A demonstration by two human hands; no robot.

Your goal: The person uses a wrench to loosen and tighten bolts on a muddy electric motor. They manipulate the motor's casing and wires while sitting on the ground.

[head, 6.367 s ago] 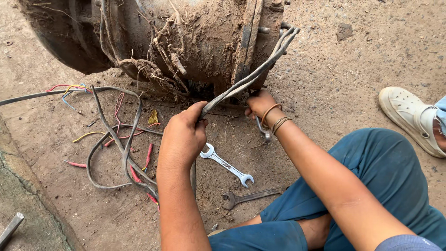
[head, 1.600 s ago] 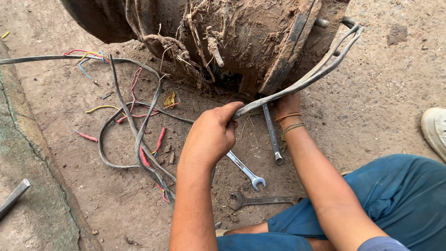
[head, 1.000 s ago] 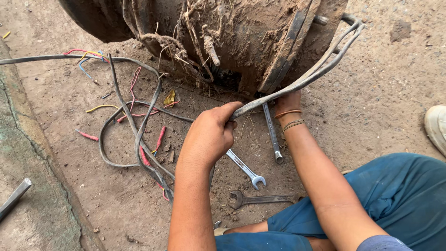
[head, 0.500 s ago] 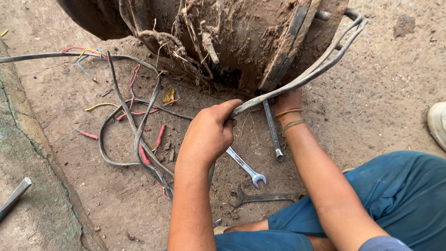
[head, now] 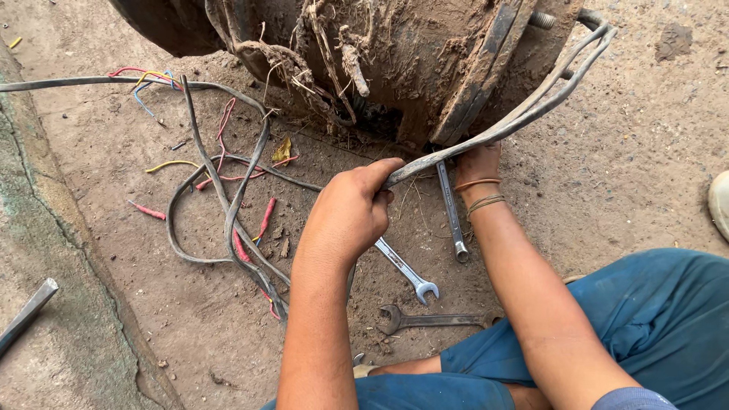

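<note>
A large muddy metal drum-shaped machine [head: 425,53] lies on the dirt ground at the top. My left hand [head: 349,212] is shut on a bundle of grey cables [head: 524,114] that loops up along the machine's right side. Under that bundle, my right hand [head: 477,161] reaches to the machine's underside; its fingers are hidden. A silver spanner [head: 451,212] stands tilted just beside this hand, and whether the hand grips it I cannot tell. Two more spanners, a bright one [head: 406,272] and a rusty one [head: 433,319], lie on the ground between my arms.
Loose grey cables [head: 228,205] with red, yellow and blue wire ends sprawl at left. A concrete strip [head: 53,304] runs down the left edge with a metal bar [head: 26,315] on it. My blue trouser legs [head: 653,319] fill the lower right; a pale shoe [head: 720,203] shows at the right edge.
The view has drifted slightly; both hands stay in place, the left still gripping the cable bundle and the right still under the machine.
</note>
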